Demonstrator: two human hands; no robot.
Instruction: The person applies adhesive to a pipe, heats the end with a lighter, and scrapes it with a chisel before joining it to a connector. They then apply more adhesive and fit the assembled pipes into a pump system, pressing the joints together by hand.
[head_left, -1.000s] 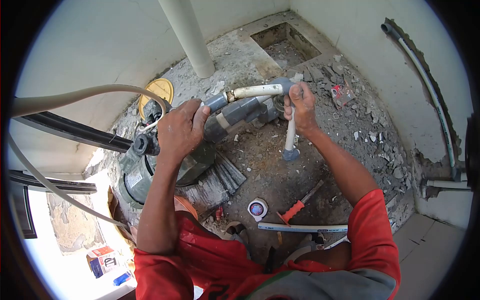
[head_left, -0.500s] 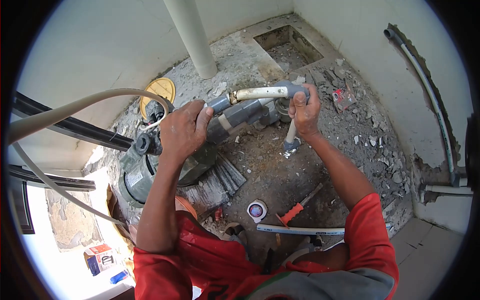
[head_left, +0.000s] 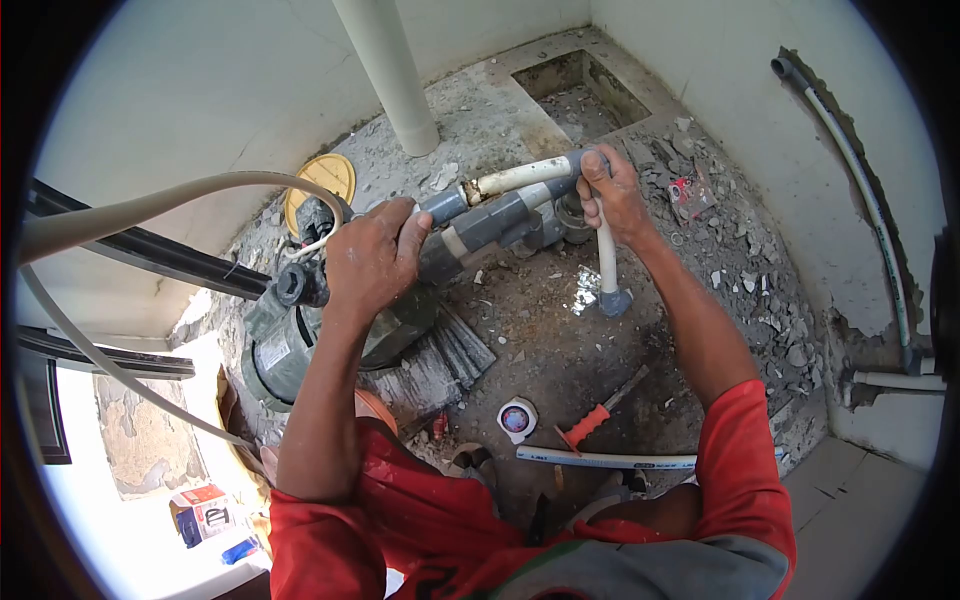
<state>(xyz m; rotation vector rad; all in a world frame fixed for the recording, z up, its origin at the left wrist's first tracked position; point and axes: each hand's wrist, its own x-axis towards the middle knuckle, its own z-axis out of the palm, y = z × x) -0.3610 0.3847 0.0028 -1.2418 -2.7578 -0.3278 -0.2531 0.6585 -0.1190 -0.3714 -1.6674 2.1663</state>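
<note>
My left hand (head_left: 375, 262) is closed around the left end of a grey pipe fitting (head_left: 445, 206) above a dark green water pump (head_left: 385, 338). From that fitting a white pipe (head_left: 518, 177) runs right and slightly up to a grey elbow. My right hand (head_left: 615, 195) is wrapped round the elbow end. Below it hangs a short white pipe (head_left: 606, 258) ending in another grey elbow (head_left: 614, 303), just above the floor. A thicker grey pipe (head_left: 490, 222) lies behind and below the white one, joined to the pump side.
A tape measure (head_left: 517, 419), an orange-handled chisel-like tool (head_left: 585, 428) and a loose white pipe (head_left: 610, 460) lie near my feet. Rubble (head_left: 745, 300) covers the right floor. A rectangular pit (head_left: 585, 95), upright pipe (head_left: 395, 90) and yellow lid (head_left: 322, 190) are farther back.
My right hand has risen slightly, lifting the right end of the white pipe. The hanging pipe has swung right and its lower elbow has turned. My left hand keeps its grip.
</note>
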